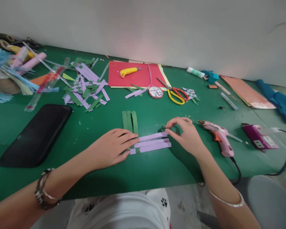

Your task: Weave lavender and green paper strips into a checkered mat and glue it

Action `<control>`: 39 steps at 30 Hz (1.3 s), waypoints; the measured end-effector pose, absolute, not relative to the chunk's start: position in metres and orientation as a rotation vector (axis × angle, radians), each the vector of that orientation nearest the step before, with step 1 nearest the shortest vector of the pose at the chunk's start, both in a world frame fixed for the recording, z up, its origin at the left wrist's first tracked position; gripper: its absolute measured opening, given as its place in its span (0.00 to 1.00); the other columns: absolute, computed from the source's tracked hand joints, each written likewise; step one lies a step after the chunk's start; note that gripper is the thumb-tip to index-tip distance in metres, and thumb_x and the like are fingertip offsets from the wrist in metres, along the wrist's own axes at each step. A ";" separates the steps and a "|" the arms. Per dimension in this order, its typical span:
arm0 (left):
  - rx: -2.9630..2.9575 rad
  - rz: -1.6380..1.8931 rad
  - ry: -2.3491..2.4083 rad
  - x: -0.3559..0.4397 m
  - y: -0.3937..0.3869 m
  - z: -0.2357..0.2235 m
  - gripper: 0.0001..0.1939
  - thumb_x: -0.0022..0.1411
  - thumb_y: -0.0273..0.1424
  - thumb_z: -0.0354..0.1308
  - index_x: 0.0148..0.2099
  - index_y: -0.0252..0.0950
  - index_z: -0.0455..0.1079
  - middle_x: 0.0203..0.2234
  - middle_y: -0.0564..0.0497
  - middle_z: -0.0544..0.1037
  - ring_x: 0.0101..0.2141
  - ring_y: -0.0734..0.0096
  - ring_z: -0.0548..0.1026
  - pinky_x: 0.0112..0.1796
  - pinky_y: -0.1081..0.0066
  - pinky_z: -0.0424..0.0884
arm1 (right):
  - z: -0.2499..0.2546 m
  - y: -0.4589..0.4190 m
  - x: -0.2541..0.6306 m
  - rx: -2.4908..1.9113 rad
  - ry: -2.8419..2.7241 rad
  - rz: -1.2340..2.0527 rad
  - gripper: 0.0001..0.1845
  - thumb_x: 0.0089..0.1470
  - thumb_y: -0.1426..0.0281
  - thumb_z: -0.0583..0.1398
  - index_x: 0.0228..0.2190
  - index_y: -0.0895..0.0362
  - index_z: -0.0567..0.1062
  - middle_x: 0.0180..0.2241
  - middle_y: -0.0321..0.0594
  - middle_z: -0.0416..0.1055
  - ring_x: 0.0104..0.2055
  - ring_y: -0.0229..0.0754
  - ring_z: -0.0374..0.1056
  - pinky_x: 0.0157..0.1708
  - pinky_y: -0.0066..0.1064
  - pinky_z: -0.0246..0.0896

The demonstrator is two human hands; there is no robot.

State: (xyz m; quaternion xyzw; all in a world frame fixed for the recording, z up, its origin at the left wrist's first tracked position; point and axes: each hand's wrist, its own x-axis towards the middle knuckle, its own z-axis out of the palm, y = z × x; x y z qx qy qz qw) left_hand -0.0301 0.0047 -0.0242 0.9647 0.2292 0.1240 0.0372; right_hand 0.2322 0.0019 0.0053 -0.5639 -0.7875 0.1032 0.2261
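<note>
My left hand (113, 144) lies flat over the crossing of several paper strips and presses them to the table; its fingers are stretched out. Green paper strips (127, 121) stick out beyond its fingertips, away from me. Light purple paper strips (154, 147) run out to the right, and a small woven check shows at their near left end. My right hand (184, 135) has thumb and forefinger pinched at the right end of the farthest purple strip (152, 136). The part of the weave under my left palm is hidden.
A black phone (35, 136) lies left. Behind are loose strip scraps (85, 86), red paper (133, 78) with a yellow cutter (129, 72), a round tin (155, 92) and scissors (175, 95). At right are a pink glue gun (219, 135) and a purple box (259, 136) with a cable.
</note>
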 end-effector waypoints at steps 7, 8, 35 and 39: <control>2.951 0.367 0.706 -0.030 0.005 -0.023 0.18 0.63 0.30 0.42 0.52 0.35 0.64 0.48 0.49 0.71 0.46 0.64 0.67 0.45 0.64 0.62 | 0.009 0.004 0.232 -1.552 -1.879 0.503 0.07 0.48 0.67 0.57 0.22 0.55 0.66 0.20 0.34 0.70 0.25 0.36 0.66 0.29 0.29 0.57; 2.949 0.363 0.705 -0.031 0.006 -0.023 0.18 0.63 0.30 0.42 0.53 0.35 0.64 0.48 0.49 0.70 0.46 0.64 0.67 0.45 0.64 0.62 | 0.009 0.004 0.232 -1.554 -1.835 0.548 0.08 0.48 0.66 0.57 0.21 0.55 0.66 0.19 0.33 0.70 0.23 0.36 0.65 0.27 0.28 0.57; 2.907 0.325 0.711 -0.032 0.007 -0.027 0.19 0.63 0.32 0.41 0.54 0.35 0.62 0.50 0.47 0.69 0.47 0.63 0.65 0.47 0.62 0.61 | 0.006 0.005 0.231 -1.465 -1.797 0.670 0.18 0.51 0.65 0.53 0.14 0.57 0.66 0.12 0.32 0.66 0.16 0.31 0.61 0.20 0.23 0.56; 2.903 0.326 0.705 -0.032 0.007 -0.025 0.19 0.63 0.32 0.40 0.54 0.35 0.62 0.50 0.46 0.69 0.47 0.62 0.65 0.47 0.62 0.61 | 0.003 0.006 0.232 -1.476 -1.778 0.632 0.15 0.50 0.66 0.55 0.16 0.57 0.68 0.14 0.33 0.67 0.17 0.32 0.62 0.21 0.24 0.57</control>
